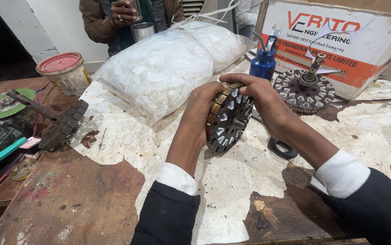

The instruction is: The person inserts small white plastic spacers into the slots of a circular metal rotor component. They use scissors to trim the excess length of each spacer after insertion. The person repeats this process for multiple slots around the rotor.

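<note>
A round slotted metal stator core (228, 119) with white paper slips in its slots stands on edge on the worn table (82, 204). My left hand (200, 113) grips its left rim. My right hand (259, 97) curls over the top and right side, fingers at the slots. A second round core (302, 93) with white slips lies flat further right, a metal tool standing in its centre. A third dark core (63, 124) on a shaft leans at the left.
A large clear bag of white slips (168, 63) lies behind the core. A blue oil can (263, 61), a cardboard box (340, 41), a red-lidded tub (63, 72), an angle grinder (2, 122) and a black ring (281, 147) surround it. Another person (122, 18) stands opposite holding a steel cup.
</note>
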Tool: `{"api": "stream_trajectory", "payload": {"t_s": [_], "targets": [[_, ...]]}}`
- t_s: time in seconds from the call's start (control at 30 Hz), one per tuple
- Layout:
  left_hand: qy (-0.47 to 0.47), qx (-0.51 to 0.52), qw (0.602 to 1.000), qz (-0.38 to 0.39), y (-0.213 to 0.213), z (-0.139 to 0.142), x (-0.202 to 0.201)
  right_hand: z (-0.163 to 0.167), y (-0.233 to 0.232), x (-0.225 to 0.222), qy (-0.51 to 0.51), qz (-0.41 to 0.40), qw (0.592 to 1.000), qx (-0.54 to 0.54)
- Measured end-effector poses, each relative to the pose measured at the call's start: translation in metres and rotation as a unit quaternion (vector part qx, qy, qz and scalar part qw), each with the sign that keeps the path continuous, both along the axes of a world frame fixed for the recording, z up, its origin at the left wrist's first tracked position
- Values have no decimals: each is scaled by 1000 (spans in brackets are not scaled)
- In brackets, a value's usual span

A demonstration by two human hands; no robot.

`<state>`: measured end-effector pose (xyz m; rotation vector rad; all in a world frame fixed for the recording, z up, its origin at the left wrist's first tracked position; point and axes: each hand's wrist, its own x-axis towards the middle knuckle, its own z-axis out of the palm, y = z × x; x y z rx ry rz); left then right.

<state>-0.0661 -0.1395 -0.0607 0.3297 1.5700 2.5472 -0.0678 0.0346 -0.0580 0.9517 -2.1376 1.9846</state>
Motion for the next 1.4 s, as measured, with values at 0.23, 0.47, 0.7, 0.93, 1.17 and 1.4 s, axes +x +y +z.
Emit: {"api": "stream_trajectory", "payload": {"t_s": [0.23,0.47,0.7,0.93,1.17,1.4], "targets": [[-17,16,1000,-14,-4,0,-2,-2,-3,0,17,-27,998,48],[-40,-8,999,-4,-6,4,1,3,-7,8,14,-30,996,82],[-17,-36,999,5,-4,4,-1,5,-4,8,43,-31,994,93],[-18,-31,999,9,-3,-2,-5,-3,-2,3,71,-20,992,102],[-1,-2,1000,17,0,-6,-6,-13,0,-5,80,-29,992,96],[73,-41,994,71,-10,-6,-15,-14,-6,-1,143,-92,979,115]]}}
